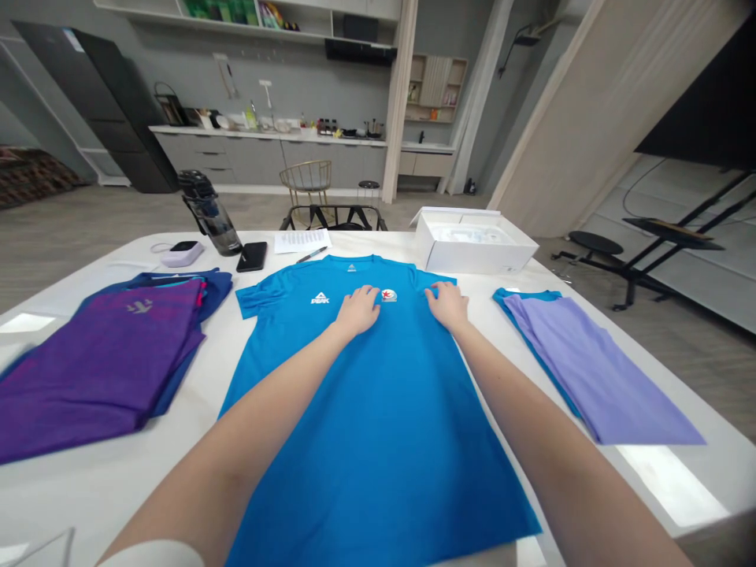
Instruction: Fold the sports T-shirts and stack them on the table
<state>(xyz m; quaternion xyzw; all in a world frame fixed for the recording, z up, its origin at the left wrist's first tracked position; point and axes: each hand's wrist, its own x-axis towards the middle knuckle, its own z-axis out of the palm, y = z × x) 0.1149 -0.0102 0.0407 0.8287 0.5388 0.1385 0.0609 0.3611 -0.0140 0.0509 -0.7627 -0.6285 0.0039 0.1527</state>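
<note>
A blue T-shirt lies spread flat on the white table, collar at the far end and hem toward me. White lettering and a small round red-and-white badge show on its chest. My left hand rests on the chest just left of the badge, fingers stretched out. Near the right sleeve, my right hand lies on the cloth with its fingers apart. Neither hand grips the fabric as far as I can see. Part of the shirt's left side is hidden under my left forearm.
Folded purple shirts lie at left, folded lilac cloth at right. Along the far side of the table are a water bottle, a phone, a lilac device, a pen, paper and a white box.
</note>
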